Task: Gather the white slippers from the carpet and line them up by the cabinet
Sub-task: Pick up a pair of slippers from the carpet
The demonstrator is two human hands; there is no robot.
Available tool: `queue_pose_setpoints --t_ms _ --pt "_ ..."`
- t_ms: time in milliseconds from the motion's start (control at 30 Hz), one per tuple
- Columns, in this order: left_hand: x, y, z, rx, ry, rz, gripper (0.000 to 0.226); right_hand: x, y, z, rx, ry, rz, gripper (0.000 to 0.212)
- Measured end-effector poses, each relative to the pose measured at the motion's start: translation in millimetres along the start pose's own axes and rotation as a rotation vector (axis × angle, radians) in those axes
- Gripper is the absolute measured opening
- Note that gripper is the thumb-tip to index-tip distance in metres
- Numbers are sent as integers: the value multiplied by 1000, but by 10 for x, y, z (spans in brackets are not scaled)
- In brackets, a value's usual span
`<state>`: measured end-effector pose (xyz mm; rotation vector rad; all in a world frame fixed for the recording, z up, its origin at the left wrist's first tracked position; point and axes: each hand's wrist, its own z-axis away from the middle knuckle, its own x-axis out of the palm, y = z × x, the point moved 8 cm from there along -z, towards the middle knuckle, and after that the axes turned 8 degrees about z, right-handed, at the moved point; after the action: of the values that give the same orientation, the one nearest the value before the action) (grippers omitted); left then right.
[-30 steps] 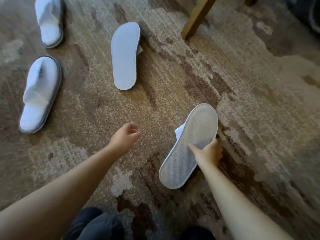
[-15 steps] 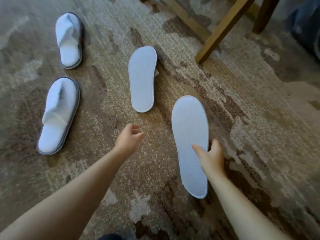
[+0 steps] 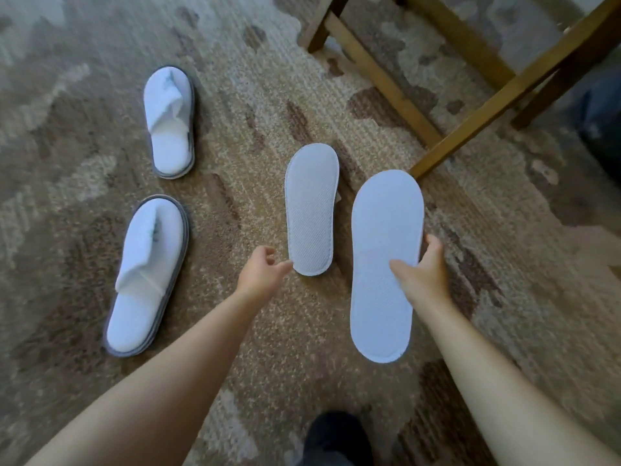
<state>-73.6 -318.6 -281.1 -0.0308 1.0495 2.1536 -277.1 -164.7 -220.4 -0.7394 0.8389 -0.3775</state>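
My right hand [image 3: 421, 269] grips a white slipper [image 3: 383, 260] by its right edge and holds it off the carpet, sole facing up. A second white slipper [image 3: 311, 210] lies sole-up on the carpet just left of it. My left hand [image 3: 260, 274] reaches toward that slipper's near end, fingers apart, fingertips almost at its heel edge. Two more white slippers rest right way up at the left: a near one [image 3: 146, 280] and a far one [image 3: 169, 121]. No cabinet is in view.
Wooden furniture legs and crossbars [image 3: 447, 146] stand at the upper right, one leg ending close to the held slipper's toe. Brown patterned carpet [image 3: 235, 95] covers the floor. A dark-clothed knee or foot [image 3: 336, 438] shows at the bottom.
My right hand has lifted the slipper and swung it straight, alongside the sole-up one. My left hand has opened and moved forward toward that slipper's heel. The view has tilted forward.
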Motion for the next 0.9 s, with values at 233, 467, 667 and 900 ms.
queue_pose_setpoints --t_ms 233,467,667,900 --pt "450 -193 -684 -17 126 -32 64 250 375 -338 -8 36 -47 26" --pt "552 -170 -722 -75 251 -244 94 175 526 -333 9 126 -76 28" --pt "601 -166 -675 26 148 -12 46 185 485 -344 -2 123 -107 28" --pt "-172 423 306 152 95 170 33 -32 -282 416 -16 69 -139 27"
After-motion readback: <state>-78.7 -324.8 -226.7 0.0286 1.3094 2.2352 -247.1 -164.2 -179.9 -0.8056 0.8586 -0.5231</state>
